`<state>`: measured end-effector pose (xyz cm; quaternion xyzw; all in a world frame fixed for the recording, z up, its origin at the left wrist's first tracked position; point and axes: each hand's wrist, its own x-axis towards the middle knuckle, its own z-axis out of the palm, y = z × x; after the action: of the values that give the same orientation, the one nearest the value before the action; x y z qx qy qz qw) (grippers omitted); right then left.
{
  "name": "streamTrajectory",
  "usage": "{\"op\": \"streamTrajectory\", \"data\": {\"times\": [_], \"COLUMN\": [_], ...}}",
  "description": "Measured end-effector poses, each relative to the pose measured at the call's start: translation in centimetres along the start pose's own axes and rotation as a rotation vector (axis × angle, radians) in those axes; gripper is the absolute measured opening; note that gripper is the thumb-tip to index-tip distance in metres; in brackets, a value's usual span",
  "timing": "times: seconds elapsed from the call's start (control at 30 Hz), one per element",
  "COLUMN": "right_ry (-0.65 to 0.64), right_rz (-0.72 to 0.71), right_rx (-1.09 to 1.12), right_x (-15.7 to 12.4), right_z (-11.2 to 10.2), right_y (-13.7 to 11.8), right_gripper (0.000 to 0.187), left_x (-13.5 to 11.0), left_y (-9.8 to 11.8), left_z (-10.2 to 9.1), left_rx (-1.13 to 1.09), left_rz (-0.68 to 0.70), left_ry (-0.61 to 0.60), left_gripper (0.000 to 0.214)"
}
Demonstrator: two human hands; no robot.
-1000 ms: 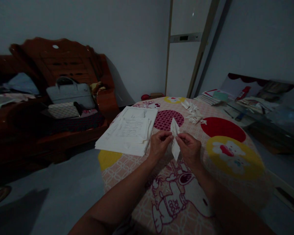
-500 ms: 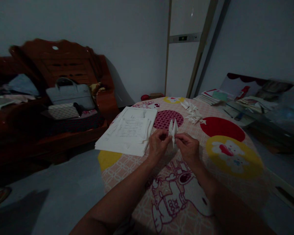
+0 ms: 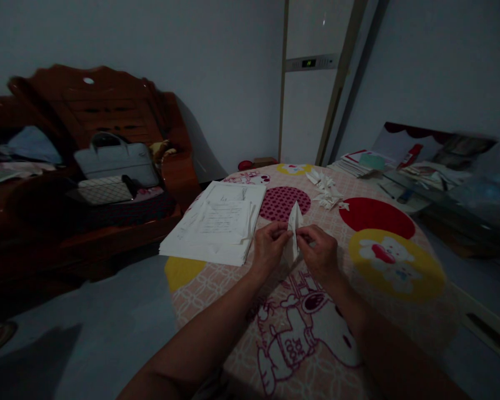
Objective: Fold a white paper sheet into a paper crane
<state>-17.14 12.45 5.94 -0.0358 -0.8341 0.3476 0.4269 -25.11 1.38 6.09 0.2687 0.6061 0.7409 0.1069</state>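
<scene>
Between my two hands a folded white piece of paper stands upright, narrow and pointed at its top. My left hand pinches its left side between thumb and fingers. From the right, my right hand grips the opposite side the same way. Both hands are just above the round table's patterned cloth. Left of them lies a stack of written paper sheets. Beyond my right hand is a small heap of folded white paper pieces.
A wooden chair with a grey bag on it stands at the left. A tall white air conditioner is in the corner. Papers and other items cover a glass table at the right.
Two separate upright points of the folded paper now show as a single wider point. Both hands keep nearly the same place and grip. The view has shifted slightly.
</scene>
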Motion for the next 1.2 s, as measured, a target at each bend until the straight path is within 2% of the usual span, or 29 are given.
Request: {"op": "streamTrajectory", "data": {"times": [0.13,0.3,0.5,0.57,0.67,0.73,0.83,1.0,1.2], "right_ry": [-0.048,-0.041,-0.092,-0.099,-0.055,0.032,0.122,-0.106,-0.104], "right_rz": [-0.087,-0.125,-0.139,-0.074,0.146,0.319,0.498,0.634,0.662], "right_rx": [-0.115,-0.152,-0.181,-0.058,0.277,0.473,0.571,0.683,0.727], "right_x": [0.0,0.1,-0.2,-0.2,-0.1,0.1,0.4,0.4,0.4], "right_z": [-0.2,-0.4,-0.1,-0.1,-0.3,-0.5,-0.7,-0.5,-0.2], "right_y": [-0.4,-0.2,-0.4,-0.8,-1.2,-1.1,-0.6,0.2,-0.2], "right_gripper": [0.014,0.016,0.034,0.038,0.039,0.031,0.015,0.019,0.020], "left_x": [-0.1,-0.3,-0.1,0.0,0.1,0.1,0.2,0.2,-0.1], "left_y": [0.1,0.0,-0.5,-0.6,-0.3,0.0,0.5,0.8,0.5], "left_z": [0.1,0.2,0.2,0.1,-0.1,-0.1,-0.2,-0.2,0.0], "left_rx": [-0.038,-0.226,-0.175,-0.187,-0.270,-0.313,-0.366,-0.436,-0.403], "left_rz": [-0.037,-0.125,-0.134,-0.145,-0.217,-0.268,-0.295,-0.316,-0.302], "left_ry": [0.008,-0.097,0.002,0.020,0.018,0.010,0.001,-0.034,-0.035], "left_gripper": [0.012,0.027,0.027,0.026,0.025,0.025,0.026,0.024,0.022]}}
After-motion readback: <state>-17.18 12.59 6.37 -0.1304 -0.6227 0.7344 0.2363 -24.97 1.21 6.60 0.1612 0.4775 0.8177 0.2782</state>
